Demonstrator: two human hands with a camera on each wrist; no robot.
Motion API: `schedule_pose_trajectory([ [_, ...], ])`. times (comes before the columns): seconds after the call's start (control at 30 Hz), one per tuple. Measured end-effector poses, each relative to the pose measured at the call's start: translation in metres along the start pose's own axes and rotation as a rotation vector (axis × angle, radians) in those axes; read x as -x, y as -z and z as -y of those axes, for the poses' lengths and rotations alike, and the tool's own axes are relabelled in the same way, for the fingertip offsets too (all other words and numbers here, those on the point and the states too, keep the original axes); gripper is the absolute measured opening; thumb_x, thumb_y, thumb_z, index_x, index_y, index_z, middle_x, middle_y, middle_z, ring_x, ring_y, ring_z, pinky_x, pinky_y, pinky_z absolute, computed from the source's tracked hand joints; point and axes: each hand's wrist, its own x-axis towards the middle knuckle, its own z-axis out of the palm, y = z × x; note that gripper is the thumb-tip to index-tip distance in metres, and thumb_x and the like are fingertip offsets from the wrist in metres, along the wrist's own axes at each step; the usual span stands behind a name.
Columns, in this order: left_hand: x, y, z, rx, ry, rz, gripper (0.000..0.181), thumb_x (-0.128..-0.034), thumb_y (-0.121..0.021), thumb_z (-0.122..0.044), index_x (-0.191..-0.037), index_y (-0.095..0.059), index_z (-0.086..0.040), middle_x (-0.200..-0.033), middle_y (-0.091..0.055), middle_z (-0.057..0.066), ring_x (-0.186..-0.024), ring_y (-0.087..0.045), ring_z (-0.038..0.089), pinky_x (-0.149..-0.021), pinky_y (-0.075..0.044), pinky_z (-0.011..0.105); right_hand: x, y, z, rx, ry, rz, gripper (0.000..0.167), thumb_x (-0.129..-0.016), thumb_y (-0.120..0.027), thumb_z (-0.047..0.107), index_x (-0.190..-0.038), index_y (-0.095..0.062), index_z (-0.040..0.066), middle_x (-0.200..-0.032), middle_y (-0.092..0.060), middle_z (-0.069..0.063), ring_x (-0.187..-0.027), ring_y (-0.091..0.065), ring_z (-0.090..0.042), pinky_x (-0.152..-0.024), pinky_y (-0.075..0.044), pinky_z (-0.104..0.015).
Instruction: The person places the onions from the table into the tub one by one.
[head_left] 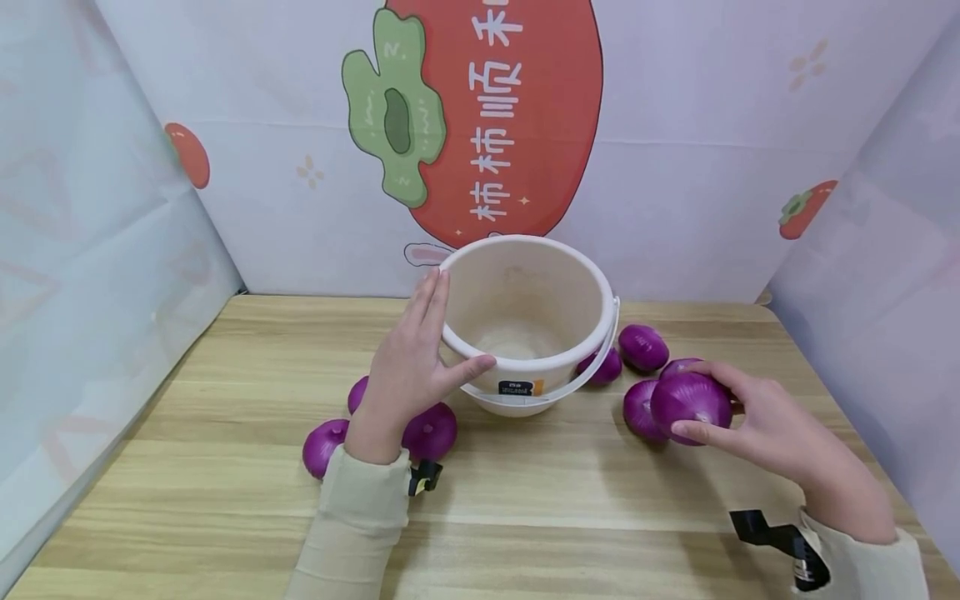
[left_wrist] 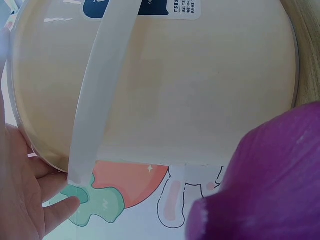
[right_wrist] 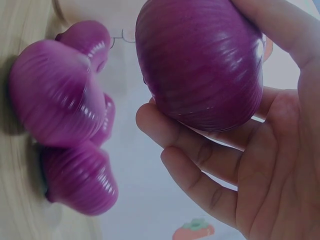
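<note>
My right hand [head_left: 776,425] grips a purple onion [head_left: 690,407], fingers and thumb around its sides. In the right wrist view, the held onion [right_wrist: 200,60] is raised apart from the other onions [right_wrist: 55,92]. Against the left rim of a cream bucket [head_left: 528,364] rests my left hand [head_left: 408,367], its fingers straight and its thumb stretched over the front rim. The bucket stands upright, with nothing seen inside. In the left wrist view, the left fingers [left_wrist: 52,190] lie by the bucket's edge, and a blurred onion [left_wrist: 280,180] fills the lower right.
Several onions lie right of the bucket, including one onion [head_left: 642,347] farther back and one [head_left: 642,410] partly below the held one. Left of it, near my left wrist, are more onions [head_left: 325,446]. The bucket's handle [head_left: 592,367] hangs forward. A printed backdrop [head_left: 690,183] borders the wooden table [head_left: 525,517].
</note>
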Motion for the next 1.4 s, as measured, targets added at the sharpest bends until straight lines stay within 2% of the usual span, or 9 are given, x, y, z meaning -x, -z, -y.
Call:
schedule_pose_trajectory([
  [0.13,0.001,-0.002,0.000,0.006,-0.002,0.000,0.112,-0.0790,-0.045,-0.087,-0.161,-0.013,-0.017,-0.167,-0.019,0.008,-0.152,-0.026,0.029,-0.104,-0.048,0.054,-0.003,0.000,0.004,-0.003,0.020,0.001,0.063,-0.080,-0.084,0.033,-0.131,-0.056,0.011,-0.106,-0.073,-0.009,-0.084,-0.066,-0.002,-0.066,-0.055,-0.023],
  [0.4,0.000,-0.002,0.001,0.009,-0.008,-0.012,0.113,-0.0783,-0.042,-0.089,-0.161,-0.013,-0.016,-0.167,-0.019,0.008,-0.152,-0.026,0.029,-0.104,-0.048,0.053,-0.013,0.002,0.016,0.001,0.072,-0.019,0.060,-0.078,-0.085,0.032,-0.127,-0.058,0.009,-0.103,-0.073,-0.009,-0.083,-0.068,-0.006,-0.068,-0.056,-0.022],
  [0.6,-0.001,-0.001,0.001,0.008,-0.011,-0.014,0.114,-0.0781,-0.039,-0.090,-0.160,-0.014,-0.016,-0.167,-0.019,0.007,-0.153,-0.026,0.028,-0.103,-0.049,0.053,-0.017,0.005,0.025,-0.009,0.075,-0.012,0.063,-0.078,-0.085,0.034,-0.130,-0.057,0.011,-0.104,-0.073,-0.009,-0.084,-0.067,-0.008,-0.067,-0.055,-0.023],
  [0.73,-0.001,-0.001,0.001,0.007,-0.012,-0.011,0.113,-0.0788,-0.042,-0.088,-0.160,-0.014,-0.016,-0.167,-0.018,0.007,-0.153,-0.026,0.028,-0.103,-0.048,0.053,-0.020,0.006,0.030,-0.012,0.094,-0.018,0.064,-0.078,-0.086,0.033,-0.130,-0.057,0.010,-0.103,-0.073,-0.009,-0.081,-0.065,-0.007,-0.065,-0.055,-0.023],
  [0.93,0.000,-0.002,0.002,0.005,-0.006,-0.006,0.111,-0.0803,-0.050,-0.083,-0.160,-0.015,-0.014,-0.167,-0.018,0.007,-0.153,-0.025,0.028,-0.103,-0.048,0.053,-0.022,0.007,0.038,-0.022,0.129,-0.023,0.065,-0.077,-0.086,0.032,-0.131,-0.056,0.010,-0.106,-0.073,-0.013,-0.085,-0.069,-0.019,-0.066,-0.057,-0.024],
  [1.0,0.001,-0.002,0.002,0.006,-0.005,-0.007,0.111,-0.0804,-0.051,-0.083,-0.160,-0.016,-0.014,-0.167,-0.018,0.007,-0.153,-0.025,0.028,-0.104,-0.048,0.054,-0.023,0.007,0.041,-0.029,0.141,-0.022,0.065,-0.077,-0.086,0.031,-0.131,-0.056,0.011,-0.106,-0.073,-0.012,-0.086,-0.069,-0.019,-0.066,-0.057,-0.024],
  [1.23,0.001,-0.002,0.002,0.000,-0.010,-0.010,0.115,-0.0777,-0.037,-0.091,-0.160,-0.014,-0.014,-0.167,-0.018,0.008,-0.153,-0.025,0.028,-0.105,-0.047,0.054,-0.031,0.009,0.050,-0.072,0.191,-0.004,0.062,-0.080,-0.085,0.028,-0.133,-0.055,0.019,-0.113,-0.072,-0.007,-0.089,-0.070,-0.012,-0.071,-0.059,-0.026],
  [1.4,0.000,-0.002,0.002,-0.005,-0.017,-0.014,0.115,-0.0778,-0.037,-0.091,-0.160,-0.015,-0.014,-0.167,-0.018,0.007,-0.153,-0.025,0.028,-0.104,-0.048,0.054,-0.036,0.011,0.057,-0.071,0.226,-0.004,0.061,-0.079,-0.085,0.028,-0.132,-0.056,0.019,-0.116,-0.070,-0.004,-0.092,-0.069,-0.012,-0.072,-0.059,-0.026],
])
